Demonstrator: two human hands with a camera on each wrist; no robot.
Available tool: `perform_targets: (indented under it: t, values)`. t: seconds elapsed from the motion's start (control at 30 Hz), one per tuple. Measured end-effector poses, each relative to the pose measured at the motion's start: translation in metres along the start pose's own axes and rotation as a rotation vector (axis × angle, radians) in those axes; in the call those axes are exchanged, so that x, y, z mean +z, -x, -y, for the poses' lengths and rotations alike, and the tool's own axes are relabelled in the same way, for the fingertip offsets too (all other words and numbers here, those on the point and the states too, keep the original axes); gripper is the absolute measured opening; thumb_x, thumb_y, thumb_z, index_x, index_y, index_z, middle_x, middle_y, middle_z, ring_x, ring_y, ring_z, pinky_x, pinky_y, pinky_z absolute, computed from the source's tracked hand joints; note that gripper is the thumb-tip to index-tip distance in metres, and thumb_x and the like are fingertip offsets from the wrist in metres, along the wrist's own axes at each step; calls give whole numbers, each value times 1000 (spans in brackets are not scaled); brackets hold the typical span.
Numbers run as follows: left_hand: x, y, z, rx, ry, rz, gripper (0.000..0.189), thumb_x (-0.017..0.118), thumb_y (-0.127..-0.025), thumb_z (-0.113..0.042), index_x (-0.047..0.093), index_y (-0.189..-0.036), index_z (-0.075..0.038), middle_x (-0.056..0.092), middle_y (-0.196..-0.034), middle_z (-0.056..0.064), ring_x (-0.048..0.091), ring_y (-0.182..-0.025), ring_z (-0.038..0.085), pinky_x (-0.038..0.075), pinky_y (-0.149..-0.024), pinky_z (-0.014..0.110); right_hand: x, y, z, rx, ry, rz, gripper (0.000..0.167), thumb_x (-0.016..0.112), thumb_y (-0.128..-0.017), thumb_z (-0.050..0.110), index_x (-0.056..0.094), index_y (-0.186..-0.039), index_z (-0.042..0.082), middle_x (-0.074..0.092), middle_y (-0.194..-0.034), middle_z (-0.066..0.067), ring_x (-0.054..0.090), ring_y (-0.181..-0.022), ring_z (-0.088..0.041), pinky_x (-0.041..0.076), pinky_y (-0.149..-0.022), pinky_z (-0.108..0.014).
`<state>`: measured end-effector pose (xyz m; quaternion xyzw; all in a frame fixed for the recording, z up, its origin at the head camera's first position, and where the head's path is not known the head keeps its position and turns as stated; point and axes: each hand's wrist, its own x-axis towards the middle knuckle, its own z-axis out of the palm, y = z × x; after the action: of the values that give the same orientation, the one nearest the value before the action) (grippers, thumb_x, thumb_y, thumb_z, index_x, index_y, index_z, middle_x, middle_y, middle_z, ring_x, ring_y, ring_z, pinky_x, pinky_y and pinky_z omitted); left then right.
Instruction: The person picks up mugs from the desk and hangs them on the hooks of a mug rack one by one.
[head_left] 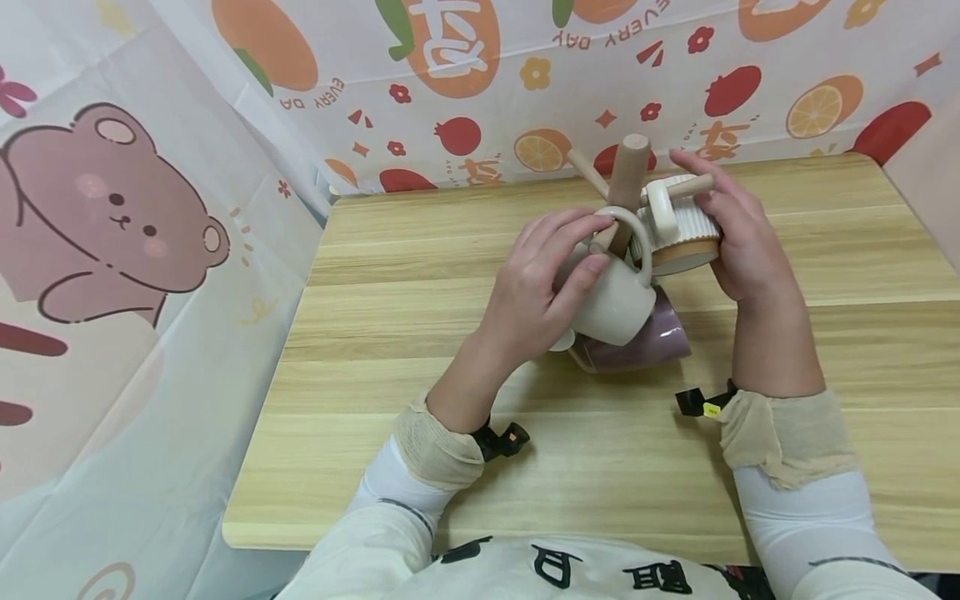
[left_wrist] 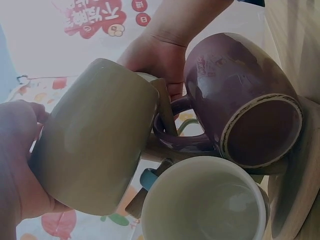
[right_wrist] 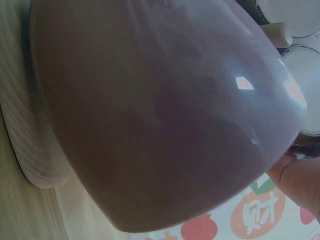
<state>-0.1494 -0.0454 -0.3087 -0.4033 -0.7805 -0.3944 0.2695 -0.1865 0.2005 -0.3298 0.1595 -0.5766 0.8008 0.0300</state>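
Note:
A wooden mug tree (head_left: pixel 630 171) stands on the table with mugs around its post. My left hand (head_left: pixel 536 279) grips a plain cream mug (head_left: pixel 617 307), its thumb and fingers about the body; the mug's handle loops over a peg in the head view. On the other side my right hand (head_left: pixel 742 229) holds a white ribbed mug (head_left: pixel 684 223) with a tan band, whose handle is around another peg. Lower down hangs a purple mug (head_left: pixel 656 342), large in the right wrist view. The left wrist view also shows a pale mug (left_wrist: pixel 205 202) with a blue handle.
The tree's round wooden base (left_wrist: pixel 300 190) sits low beside the mugs. Under it is a light wood table (head_left: pixel 390 333). A printed cloth (head_left: pixel 360 92) with fruit patterns hangs behind the far edge, and a bear-print cloth (head_left: pixel 120 208) is at the left.

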Motion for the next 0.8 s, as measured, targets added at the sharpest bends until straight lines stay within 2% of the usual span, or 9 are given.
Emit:
perform_targets:
  t: [0.2, 0.4, 0.5, 0.63, 0.7, 0.73, 0.8]
  values:
    - [-1, 0, 0, -11, -12, -1, 33, 60, -95, -17, 62, -126, -6, 60, -129, 12, 52, -123, 23, 37, -109, 29, -1, -1, 0, 2, 26, 0, 44, 47, -100, 18, 50, -144, 14, 62, -122, -9, 59, -103, -18, 52, -81, -24]
    - [-1, 0, -1, -21, -20, 0, 35, 60, -95, -18, 60, -128, -7, 58, -131, 14, 52, -125, 23, 37, -110, 29, -3, -1, -1, 8, -7, 29, 45, 40, -101, 17, 47, -145, 13, 59, -125, -10, 60, -103, -18, 53, -80, -25]
    - [-2, -2, 0, -10, -18, 4, 36, 57, -97, -22, 58, -130, -6, 58, -132, 14, 51, -126, 23, 36, -110, 29, -4, 0, 1, 15, -14, 41, 44, 40, -104, 24, 47, -146, 14, 57, -126, -9, 57, -108, -19, 52, -84, -25]
    - [-12, -6, 10, -6, -30, -15, 49, 43, -104, -39, 55, -132, -1, 58, -134, 16, 50, -130, 24, 32, -113, 30, -4, -1, 2, 8, -15, 37, 52, 36, -104, 43, 46, -147, 15, 54, -132, -10, 55, -114, -20, 52, -86, -26]
    - [-21, -7, 19, -41, -29, -45, 57, 37, -104, -45, 53, -133, 1, 57, -135, 16, 49, -132, 23, 31, -115, 31, -7, -1, 2, -12, -20, 31, 57, 30, -104, 50, 45, -148, 15, 54, -135, -12, 56, -114, -21, 52, -84, -26]
    - [-26, -7, 25, -88, -17, -55, 57, 37, -104, -46, 53, -135, 0, 57, -137, 14, 48, -132, 20, 31, -115, 30, -9, 0, 1, -26, -31, 31, 60, 26, -104, 51, 44, -148, 14, 54, -136, -12, 55, -116, -21, 52, -85, -27]
    - [-37, -5, 40, -226, 37, -66, 51, 40, -104, -43, 52, -138, -6, 57, -138, 8, 49, -131, 15, 35, -112, 29, -15, 1, -2, -42, -58, 7, 62, 20, -105, 51, 45, -147, 13, 55, -136, -12, 53, -117, -21, 51, -84, -26]
